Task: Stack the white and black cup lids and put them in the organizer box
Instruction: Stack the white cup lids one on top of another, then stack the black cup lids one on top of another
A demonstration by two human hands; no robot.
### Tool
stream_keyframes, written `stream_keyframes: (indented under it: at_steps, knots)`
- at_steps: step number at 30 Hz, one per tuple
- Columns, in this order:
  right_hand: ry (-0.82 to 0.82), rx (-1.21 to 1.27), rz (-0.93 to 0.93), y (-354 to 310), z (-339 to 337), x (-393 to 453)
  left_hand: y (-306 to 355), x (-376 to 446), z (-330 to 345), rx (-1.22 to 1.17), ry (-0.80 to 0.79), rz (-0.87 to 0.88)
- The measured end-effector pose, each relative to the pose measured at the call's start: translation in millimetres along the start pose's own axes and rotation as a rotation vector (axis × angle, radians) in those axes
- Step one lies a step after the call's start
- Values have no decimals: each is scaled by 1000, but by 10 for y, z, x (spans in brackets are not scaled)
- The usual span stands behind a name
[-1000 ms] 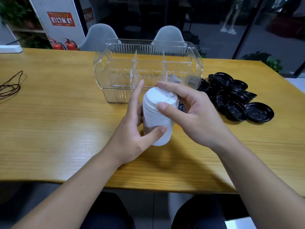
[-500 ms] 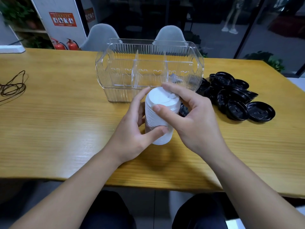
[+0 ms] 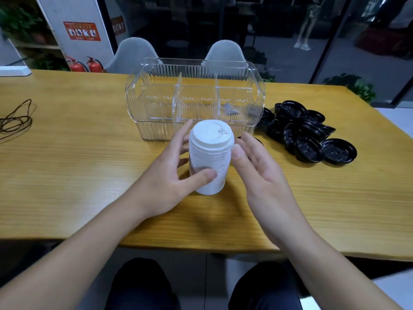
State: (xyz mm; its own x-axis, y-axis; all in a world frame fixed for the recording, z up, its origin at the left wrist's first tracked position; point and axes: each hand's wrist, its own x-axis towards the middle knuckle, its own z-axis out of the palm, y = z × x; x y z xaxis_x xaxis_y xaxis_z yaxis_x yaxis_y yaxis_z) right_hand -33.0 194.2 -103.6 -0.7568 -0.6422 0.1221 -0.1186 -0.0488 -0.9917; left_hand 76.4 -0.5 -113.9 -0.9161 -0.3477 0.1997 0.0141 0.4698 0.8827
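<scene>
A tall stack of white cup lids stands on the wooden table in front of the clear organizer box. My left hand grips the stack from its left, thumb across the lower front and fingers behind. My right hand is spread beside the stack's right side with fingers straight; its thumb tip is at or just off the stack. A loose pile of black cup lids lies to the right of the box. The box has dividers and looks empty.
A coil of dark cord lies at the table's left edge. Two grey chairs stand behind the table, with fire extinguishers at the back left. A white object sits at the far left corner.
My right hand has come off the top of the white stack and opened out beside it. My left hand keeps its grip on the stack.
</scene>
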Motion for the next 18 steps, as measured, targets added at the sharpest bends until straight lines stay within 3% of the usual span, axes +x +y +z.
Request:
stream_keyframes:
  at_steps: [6, 12, 18]
  knots:
    - [-23, 12, -25, 66, 112, -212, 114, -319, 331, -274, 237, -76]
    - [-75, 35, -65, 36, 341, -194, 86, -411, 519, -189, 334, -80]
    - [-95, 0, -37, 54, 706, 79, -179, -261, 139, -121, 406, -134]
